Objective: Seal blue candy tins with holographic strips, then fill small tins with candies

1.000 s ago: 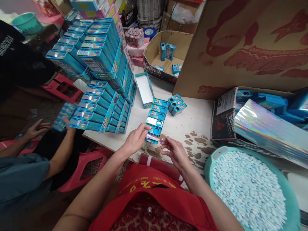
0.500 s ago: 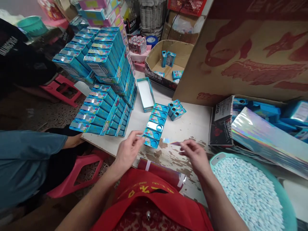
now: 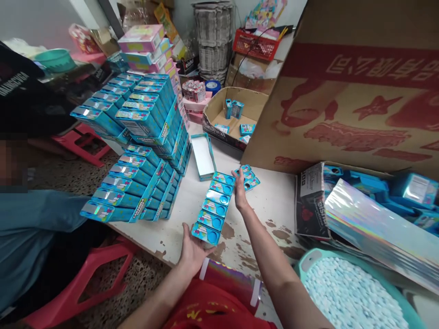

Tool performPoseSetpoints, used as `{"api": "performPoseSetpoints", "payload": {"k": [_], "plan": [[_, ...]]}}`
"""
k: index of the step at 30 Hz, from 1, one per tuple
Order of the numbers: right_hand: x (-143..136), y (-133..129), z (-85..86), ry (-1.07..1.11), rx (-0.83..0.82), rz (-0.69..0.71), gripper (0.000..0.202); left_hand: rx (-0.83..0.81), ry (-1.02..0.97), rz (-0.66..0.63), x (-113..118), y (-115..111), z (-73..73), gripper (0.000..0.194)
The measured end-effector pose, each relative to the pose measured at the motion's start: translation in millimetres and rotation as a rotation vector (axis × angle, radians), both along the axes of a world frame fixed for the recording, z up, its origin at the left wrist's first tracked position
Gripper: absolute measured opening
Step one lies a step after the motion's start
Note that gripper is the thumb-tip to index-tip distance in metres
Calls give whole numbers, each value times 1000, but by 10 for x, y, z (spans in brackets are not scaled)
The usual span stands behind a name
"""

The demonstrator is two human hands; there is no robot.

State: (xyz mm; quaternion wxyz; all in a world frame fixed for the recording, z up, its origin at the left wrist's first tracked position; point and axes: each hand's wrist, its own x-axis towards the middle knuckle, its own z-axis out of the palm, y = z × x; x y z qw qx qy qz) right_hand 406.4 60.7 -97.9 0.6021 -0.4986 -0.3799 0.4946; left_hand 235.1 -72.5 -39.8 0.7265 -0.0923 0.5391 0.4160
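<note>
A row of small blue candy boxes (image 3: 214, 208) lies on the table, each with a round window; one top shines silvery white. My left hand (image 3: 192, 249) is palm up at the row's near end, thumb out to the left and fingers against the end box, partly hidden by it. My right hand (image 3: 240, 189) is stretched out along the row's right side near its far end, fingers pointing away. It seems to touch the boxes. Just beyond it stands a small group of blue boxes (image 3: 252, 183), partly covered by the hand.
An open blue tray box (image 3: 203, 155) with a white inside lies beyond the row. Tall stacks of filled blue display boxes (image 3: 147, 123) stand left. Cartons (image 3: 310, 201) and a teal basin (image 3: 305, 262) of pale blue candies are right. A person in a blue sleeve (image 3: 51, 214) sits left.
My right hand came from the right, where it pinched a thin dark piece no longer visible, to the row's far right side. My left hand turned palm up at the near end.
</note>
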Motion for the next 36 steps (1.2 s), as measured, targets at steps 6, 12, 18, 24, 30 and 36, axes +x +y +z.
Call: {"api": "performPoseSetpoints", "payload": {"k": [6, 12, 18, 24, 30, 36], "plan": [[64, -50, -253, -237, 4, 134, 100, -17, 14, 106, 76, -6, -86, 59], [96, -237, -202, -332, 67, 196, 101, 55, 117, 242, -5, 31, -156, 54], [114, -359, -189, -266, 6, 173, 107, 29, 152, 142, -189, 80, -183, 53], [105, -154, -291, -323, 53, 199, 102, -39, 71, 68, -48, 96, -20, 56], [164, -330, -229, -440, 67, 216, 103, 45, 122, 194, -78, 110, 55, 52], [108, -1333, -181, -372, -104, 124, 103, 187, 200, 52, -457, 307, -96, 48]]}}
